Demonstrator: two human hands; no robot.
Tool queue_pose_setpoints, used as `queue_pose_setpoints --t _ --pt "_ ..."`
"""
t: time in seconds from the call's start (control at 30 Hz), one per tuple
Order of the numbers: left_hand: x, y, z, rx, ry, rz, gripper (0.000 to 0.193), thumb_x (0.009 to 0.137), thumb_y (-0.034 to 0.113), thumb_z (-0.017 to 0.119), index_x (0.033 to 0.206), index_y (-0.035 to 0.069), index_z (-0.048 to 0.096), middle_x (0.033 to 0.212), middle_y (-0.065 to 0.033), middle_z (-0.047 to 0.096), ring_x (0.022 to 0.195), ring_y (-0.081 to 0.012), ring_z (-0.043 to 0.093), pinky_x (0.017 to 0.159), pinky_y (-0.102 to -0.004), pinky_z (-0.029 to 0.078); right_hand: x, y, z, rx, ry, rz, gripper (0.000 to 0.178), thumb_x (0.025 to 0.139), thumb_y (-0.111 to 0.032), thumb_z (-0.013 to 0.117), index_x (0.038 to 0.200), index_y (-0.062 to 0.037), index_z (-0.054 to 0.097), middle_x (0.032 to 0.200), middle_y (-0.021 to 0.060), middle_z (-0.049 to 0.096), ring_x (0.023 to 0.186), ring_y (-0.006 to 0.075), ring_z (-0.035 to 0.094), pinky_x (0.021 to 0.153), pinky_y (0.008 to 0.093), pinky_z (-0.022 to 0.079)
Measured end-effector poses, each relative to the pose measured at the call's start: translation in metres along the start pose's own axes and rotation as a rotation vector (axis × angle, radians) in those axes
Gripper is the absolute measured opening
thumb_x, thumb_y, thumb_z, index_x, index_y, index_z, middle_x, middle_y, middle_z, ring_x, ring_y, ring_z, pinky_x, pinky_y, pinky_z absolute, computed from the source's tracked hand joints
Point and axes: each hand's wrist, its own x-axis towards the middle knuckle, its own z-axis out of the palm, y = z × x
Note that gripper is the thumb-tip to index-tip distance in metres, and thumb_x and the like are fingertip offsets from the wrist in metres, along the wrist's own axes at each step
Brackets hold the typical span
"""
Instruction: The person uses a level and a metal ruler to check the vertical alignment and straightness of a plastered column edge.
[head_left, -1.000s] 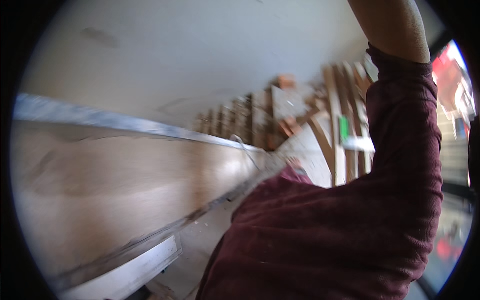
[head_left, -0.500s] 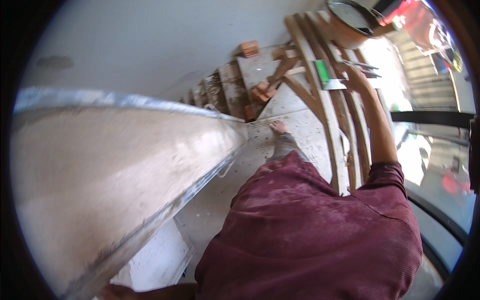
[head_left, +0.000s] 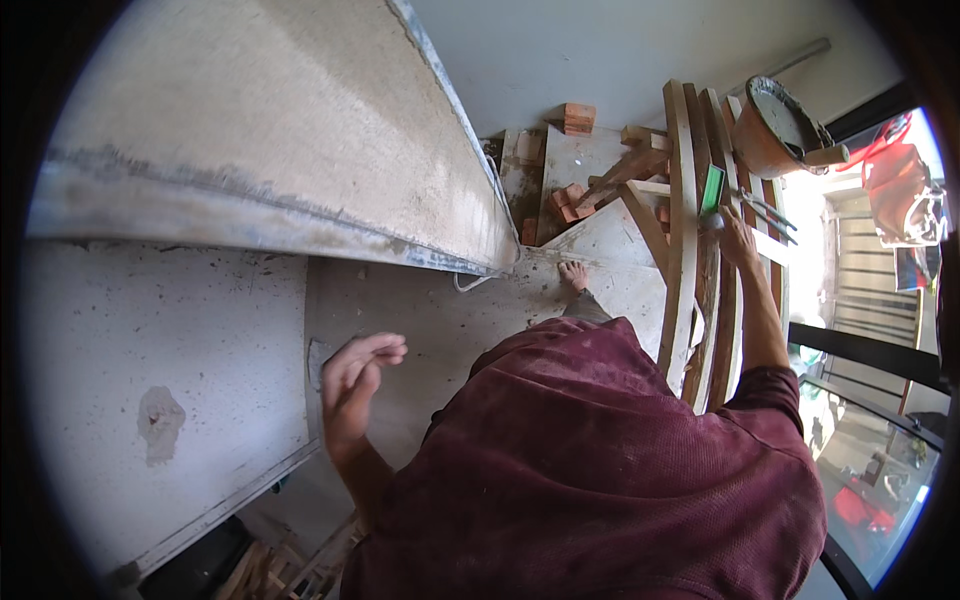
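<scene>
My right hand (head_left: 737,240) is at the wooden beams on the right, fingers bent around the pale end of a small green tool (head_left: 712,190). Its exact kind does not show, and the grip is partly hidden. Just right of the hand lie thin metal rods (head_left: 770,218), perhaps the handles of a hand tool. Held out to my left, in the air, my left hand (head_left: 362,385) has its fingers loosely bent with nothing in them. A large, rough pale panel (head_left: 270,100) with a grey edge rises on the upper left, beyond that hand.
Upright wooden beams (head_left: 682,290) stand on the right, with a mortar-stained bucket (head_left: 760,140) at their far end. Loose bricks (head_left: 578,119) and timber lie ahead. My bare foot (head_left: 573,275) is on the dusty floor. A spotted white board (head_left: 220,340) lies at left; dark window framing (head_left: 868,358) is at right.
The view has swung, so the panel sits higher and the beams farther right. My left hand has risen into view from the lower edge. The right hand stays by the green tool.
</scene>
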Motion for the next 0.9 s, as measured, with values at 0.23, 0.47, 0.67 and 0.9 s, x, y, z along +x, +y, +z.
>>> queue_pose_setpoints --t 0.23,0.47,0.67,0.9 --pt "0.025 -0.041 0.104 -0.237 -0.068 -0.220 0.046 0.099 0.032 0.058 0.127 -0.005 0.054 0.116 -0.0143 0.064 0.096 -0.0141 0.063 0.077 -0.0265 0.052 -0.069 -0.167 -0.121 -0.154 -0.098 -0.482 0.031 0.084 -0.007 0.066 0.114 -0.0121 0.057 0.114 0.0058 0.055 0.088 0.0267 0.066 0.066 0.0376 0.059" --pt "0.029 -0.023 0.134 -0.393 -0.012 -0.054 0.030 0.088 0.024 0.073 0.101 -0.001 0.064 0.086 -0.0041 0.068 0.073 -0.0097 0.064 0.065 -0.0244 0.054 -0.088 -0.319 -0.169 -0.177 -0.077 -1.342 0.039 0.084 -0.008 0.064 0.122 -0.0088 0.055 0.105 0.0046 0.053 0.085 0.0184 0.062 0.070 0.0307 0.058" --pt "0.021 -0.029 0.120 -0.464 0.368 -0.118 0.026 0.090 0.022 0.067 0.099 -0.002 0.065 0.084 -0.0057 0.066 0.072 -0.0131 0.065 0.058 -0.0262 0.057 -0.062 -0.350 -0.175 0.273 0.096 -1.332 0.032 0.081 -0.010 0.071 0.111 -0.0051 0.061 0.107 0.0085 0.058 0.077 0.0205 0.063 0.067 0.0346 0.057" --pt "0.051 -0.046 0.094 -0.398 0.513 -0.058 0.031 0.091 0.032 0.063 0.098 0.002 0.063 0.081 -0.0027 0.064 0.066 -0.0114 0.062 0.054 -0.0258 0.051 -0.028 -0.328 -0.106 1.116 -0.832 -0.354 0.054 0.097 -0.050 0.052 0.108 0.0025 0.056 0.073 0.0091 0.061 0.054 0.0140 0.059 0.049 0.0275 0.051"
